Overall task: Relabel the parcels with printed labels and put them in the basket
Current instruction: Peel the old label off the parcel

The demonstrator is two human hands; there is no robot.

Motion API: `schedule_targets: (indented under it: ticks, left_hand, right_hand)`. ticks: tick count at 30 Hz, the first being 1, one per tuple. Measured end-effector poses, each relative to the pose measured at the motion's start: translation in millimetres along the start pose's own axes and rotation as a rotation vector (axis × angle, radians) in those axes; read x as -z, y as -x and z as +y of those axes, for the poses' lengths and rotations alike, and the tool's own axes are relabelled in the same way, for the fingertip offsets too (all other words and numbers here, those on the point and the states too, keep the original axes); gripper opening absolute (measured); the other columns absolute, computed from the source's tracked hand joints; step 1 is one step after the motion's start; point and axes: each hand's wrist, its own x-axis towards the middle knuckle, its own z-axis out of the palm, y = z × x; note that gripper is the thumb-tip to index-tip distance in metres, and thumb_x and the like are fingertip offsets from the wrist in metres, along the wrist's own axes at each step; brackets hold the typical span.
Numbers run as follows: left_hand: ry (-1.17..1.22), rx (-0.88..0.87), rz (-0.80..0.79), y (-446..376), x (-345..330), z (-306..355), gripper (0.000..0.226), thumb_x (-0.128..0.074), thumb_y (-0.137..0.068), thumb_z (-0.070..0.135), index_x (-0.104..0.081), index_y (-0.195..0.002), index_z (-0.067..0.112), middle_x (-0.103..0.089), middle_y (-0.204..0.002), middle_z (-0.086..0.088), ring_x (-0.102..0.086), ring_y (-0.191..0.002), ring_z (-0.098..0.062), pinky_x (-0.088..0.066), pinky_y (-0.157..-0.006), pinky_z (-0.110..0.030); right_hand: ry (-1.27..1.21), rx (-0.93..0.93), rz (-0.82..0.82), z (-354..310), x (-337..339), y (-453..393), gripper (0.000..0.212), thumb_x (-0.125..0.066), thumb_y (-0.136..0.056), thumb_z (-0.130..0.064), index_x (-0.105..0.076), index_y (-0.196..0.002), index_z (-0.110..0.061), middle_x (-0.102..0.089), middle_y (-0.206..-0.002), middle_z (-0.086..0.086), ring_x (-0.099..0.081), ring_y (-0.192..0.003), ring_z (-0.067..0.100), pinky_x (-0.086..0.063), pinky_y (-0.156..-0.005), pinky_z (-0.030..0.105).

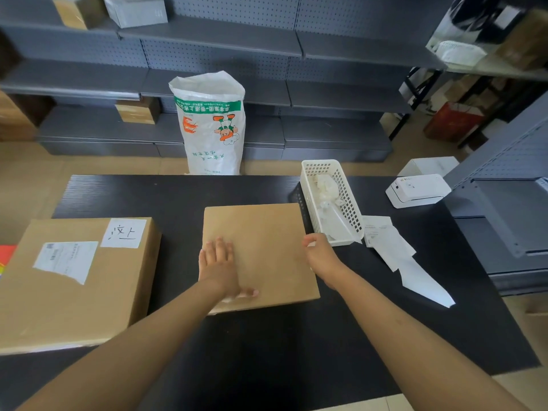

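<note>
Two parcels on the tabletop [178, 191], neither relabelled nor basketed: plain parcel [267, 247] under flat left-hand fingers [221, 247], labelled parcel [77, 277] further left. Right hand [318, 250] loosely curled, apparently empty, at parcel's right edge; basket [353, 215] just beyond, label strips [397, 250] beside.

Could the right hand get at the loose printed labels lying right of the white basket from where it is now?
Probably yes. The right hand hovers at the flat parcel's right edge, and only the white basket's near corner stands between it and the labels.
</note>
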Motion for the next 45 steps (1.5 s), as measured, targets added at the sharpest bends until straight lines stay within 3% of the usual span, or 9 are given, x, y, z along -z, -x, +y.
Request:
schedule_targets:
  ticks: [2, 4, 6, 10, 13, 17, 24, 32, 45]
  left_hand:
    - [-0.054, 0.013, 0.055, -2, 10, 3, 0.116, -0.054, -0.075, 0.075, -0.001, -0.151, 0.007, -0.001, -0.156, -0.017, -0.002, -0.145, -0.037, -0.007, -0.119, -0.045]
    - [-0.078, 0.017, 0.147, -4, 19, 6, 0.094, -0.053, -0.079, 0.072, -0.025, -0.144, 0.01, -0.024, -0.146, -0.013, -0.024, -0.135, -0.032, -0.022, -0.113, -0.042]
    - [-0.072, 0.01, 0.195, -5, 26, 9, 0.077, -0.051, -0.083, 0.068, -0.036, -0.135, 0.012, -0.033, -0.137, -0.011, -0.033, -0.127, -0.03, -0.028, -0.108, -0.04]
    - [0.021, -0.051, 0.23, -11, 31, 13, 0.065, -0.047, -0.09, 0.059, -0.036, -0.138, 0.015, -0.03, -0.142, -0.011, -0.031, -0.131, -0.03, -0.025, -0.111, -0.042]
    - [0.113, -0.099, 0.243, -14, 32, 16, 0.059, -0.047, -0.093, 0.051, -0.034, -0.139, 0.018, -0.028, -0.144, -0.008, -0.029, -0.133, -0.029, -0.023, -0.114, -0.042]
    - [0.142, -0.137, 0.281, -19, 38, 25, 0.052, -0.047, -0.095, 0.043, -0.035, -0.14, 0.019, -0.029, -0.145, -0.007, -0.028, -0.134, -0.027, -0.02, -0.114, -0.04]
    - [0.166, -0.152, 0.246, -24, 47, 43, 0.049, -0.046, -0.096, 0.038, -0.035, -0.14, 0.019, -0.029, -0.146, -0.006, -0.031, -0.134, -0.026, -0.021, -0.113, -0.039]
    - [0.112, -0.103, 0.21, -30, 49, 83, 0.049, -0.045, -0.096, 0.036, -0.035, -0.141, 0.02, -0.032, -0.145, -0.007, -0.034, -0.132, -0.027, -0.026, -0.111, -0.039]
    - [0.151, -0.043, 0.308, -26, 40, 277, 0.043, -0.045, -0.095, 0.034, -0.041, -0.136, 0.021, -0.041, -0.138, -0.005, -0.042, -0.125, -0.026, -0.032, -0.105, -0.038]
  right_hand:
    - [0.048, 0.049, 0.095, 0, 15, -6, 0.033, -0.044, -0.094, -0.002, -0.053, -0.124, -0.011, -0.045, -0.13, 0.007, -0.052, -0.111, 0.021, -0.046, -0.093, 0.029]
    - [0.117, 0.073, 0.209, -1, 32, -16, 0.042, -0.045, -0.092, 0.002, -0.048, -0.131, -0.011, -0.033, -0.138, 0.011, -0.047, -0.108, 0.021, -0.042, -0.085, 0.02]
    - [0.135, 0.124, 0.319, -2, 46, -28, 0.044, -0.054, -0.091, -0.001, -0.045, -0.133, -0.012, -0.039, -0.136, 0.013, -0.048, -0.106, 0.021, -0.044, -0.079, 0.016]
    - [0.124, 0.119, 0.474, -7, 60, -55, 0.04, -0.066, -0.089, -0.024, -0.041, -0.116, -0.009, -0.056, -0.121, 0.014, -0.057, -0.107, 0.029, -0.05, -0.086, 0.038]
    - [0.342, 0.065, 0.458, -5, 62, -74, 0.041, -0.051, -0.097, -0.036, -0.048, -0.121, -0.004, -0.05, -0.127, 0.017, -0.052, -0.113, 0.032, -0.048, -0.094, 0.044]
    - [0.522, 0.029, 0.468, 9, 64, -82, 0.042, -0.038, -0.1, -0.018, -0.036, -0.14, -0.006, -0.033, -0.146, 0.017, -0.039, -0.127, 0.035, -0.038, -0.105, 0.044]
    - [0.742, 0.094, 0.142, 23, 68, -85, 0.035, -0.043, -0.096, -0.013, -0.062, -0.125, -0.012, -0.052, -0.132, 0.011, -0.049, -0.12, 0.028, -0.042, -0.101, 0.036]
    - [0.495, 0.29, 0.194, 39, 93, -90, 0.026, -0.046, -0.095, -0.011, -0.067, -0.108, -0.019, -0.06, -0.12, 0.005, -0.054, -0.112, 0.023, -0.046, -0.097, 0.034]
    - [0.351, 0.487, 0.144, 108, 220, -90, 0.026, -0.048, -0.095, -0.009, -0.071, -0.102, -0.02, -0.066, -0.114, -0.002, -0.06, -0.105, 0.012, -0.036, -0.086, 0.011]
